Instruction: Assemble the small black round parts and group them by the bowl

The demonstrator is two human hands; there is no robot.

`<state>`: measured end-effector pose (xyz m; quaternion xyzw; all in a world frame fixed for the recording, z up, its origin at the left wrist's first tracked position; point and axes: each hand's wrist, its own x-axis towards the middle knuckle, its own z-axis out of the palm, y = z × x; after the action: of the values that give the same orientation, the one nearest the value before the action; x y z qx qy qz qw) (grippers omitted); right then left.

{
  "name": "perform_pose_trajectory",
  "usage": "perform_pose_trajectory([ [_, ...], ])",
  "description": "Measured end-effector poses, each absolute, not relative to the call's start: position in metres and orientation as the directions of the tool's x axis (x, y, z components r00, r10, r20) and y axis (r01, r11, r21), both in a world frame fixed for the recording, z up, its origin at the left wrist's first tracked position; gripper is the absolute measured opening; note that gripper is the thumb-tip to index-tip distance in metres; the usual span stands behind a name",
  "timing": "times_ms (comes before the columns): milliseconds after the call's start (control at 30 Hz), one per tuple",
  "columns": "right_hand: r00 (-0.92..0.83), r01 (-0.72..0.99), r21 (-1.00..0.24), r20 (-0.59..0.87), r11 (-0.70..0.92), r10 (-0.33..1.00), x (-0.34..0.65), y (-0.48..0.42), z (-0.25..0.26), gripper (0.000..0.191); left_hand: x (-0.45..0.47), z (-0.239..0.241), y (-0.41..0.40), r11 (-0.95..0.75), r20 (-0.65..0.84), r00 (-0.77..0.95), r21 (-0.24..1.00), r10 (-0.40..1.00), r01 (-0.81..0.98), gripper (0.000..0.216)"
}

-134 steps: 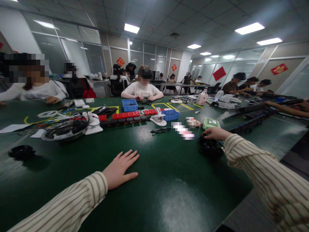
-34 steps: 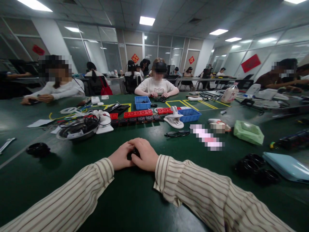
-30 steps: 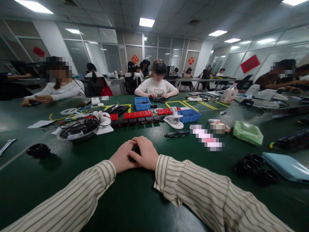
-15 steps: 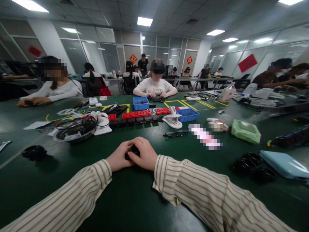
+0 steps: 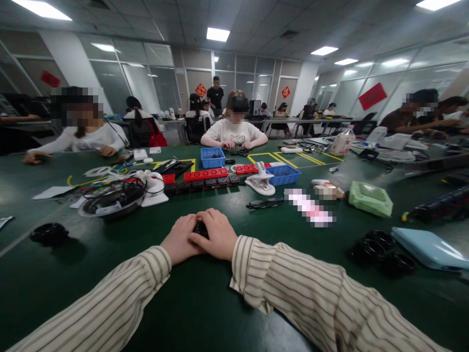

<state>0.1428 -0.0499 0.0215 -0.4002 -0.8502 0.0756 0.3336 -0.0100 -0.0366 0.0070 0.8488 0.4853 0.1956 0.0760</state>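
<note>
In the head view, my left hand [image 5: 181, 239] and my right hand [image 5: 219, 235] meet low over the table's near middle. Both are closed around a glossy black round part [image 5: 201, 229]. Most of it is hidden by my fingers, and only a small patch shows between the thumbs. Off to the left sits a black ring-shaped part [image 5: 49, 234]. Several similar black rings [image 5: 372, 250] are grouped to the right, beside a light blue case [image 5: 428, 248].
Beyond my hands lie glasses [image 5: 266, 203], a white clip stand [image 5: 261, 182], red-and-black power strips [image 5: 207, 175], two blue bins [image 5: 284, 174] and a metal bowl [image 5: 113, 208] of cables. A green tissue pack [image 5: 370, 198] lies right. Co-workers sit around the green table [image 5: 190, 303].
My left fingers have shifted and now lie flatter over the black part, covering more of it. At the far left, a co-worker's hands have moved apart. The view has shifted slightly.
</note>
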Motion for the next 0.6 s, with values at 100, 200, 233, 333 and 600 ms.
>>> perform_pose_trajectory([
  [100,-0.436,0.666,-0.38,0.5,0.642,0.748,0.142,-0.048,0.019,0.038,-0.008,0.012,-0.04,-0.495,0.293,0.424,0.24,0.857,0.835,0.043],
  [200,-0.429,0.671,-0.383,0.497,0.634,0.754,0.141,-0.048,0.018,0.031,-0.008,0.014,-0.04,-0.495,0.285,0.425,0.254,0.859,0.831,0.033],
  [233,-0.431,0.665,-0.388,0.5,0.639,0.752,0.141,-0.048,0.018,0.029,-0.009,0.014,-0.039,-0.5,0.276,0.431,0.279,0.859,0.82,0.032],
  [333,-0.44,0.631,-0.399,0.523,0.666,0.73,0.143,-0.047,0.019,0.025,-0.011,0.013,-0.037,-0.539,0.26,0.472,0.395,0.842,0.744,0.033],
  [600,-0.565,0.449,-0.396,0.568,0.801,0.598,0.146,-0.051,0.023,0.027,-0.02,0.005,-0.028,-0.506,0.165,0.539,0.638,0.826,0.58,0.046],
])
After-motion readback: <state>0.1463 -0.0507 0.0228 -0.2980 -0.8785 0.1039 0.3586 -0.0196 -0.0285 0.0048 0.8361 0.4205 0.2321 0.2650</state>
